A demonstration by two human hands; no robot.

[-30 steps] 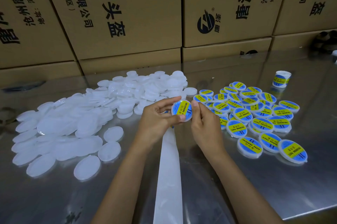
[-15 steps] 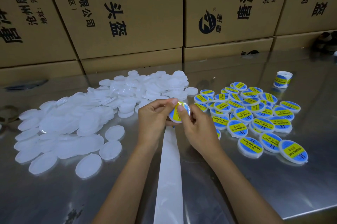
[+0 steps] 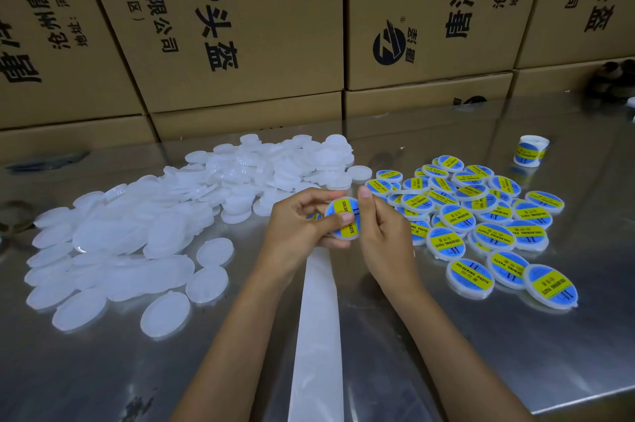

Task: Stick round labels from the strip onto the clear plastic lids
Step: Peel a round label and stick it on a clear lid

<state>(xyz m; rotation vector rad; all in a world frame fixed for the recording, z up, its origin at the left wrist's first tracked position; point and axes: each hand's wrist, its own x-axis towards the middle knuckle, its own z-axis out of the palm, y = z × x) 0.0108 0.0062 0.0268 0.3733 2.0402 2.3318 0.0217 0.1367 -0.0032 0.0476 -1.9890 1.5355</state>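
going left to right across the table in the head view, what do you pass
pile of plain lids → left hand → lid being labelled → right hand → pile of labelled lids → roll of labels

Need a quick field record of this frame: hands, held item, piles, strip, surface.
left hand: grips the held lid, thumb across its label
right hand: fingers at the lid's right edge
held lid: blue-yellow label on it, above the table
unlabelled lids: heap to the left
labelled lids: spread to the right
backing strip: bare, runs toward the camera between the forearms
label roll: far right
table: shiny metal
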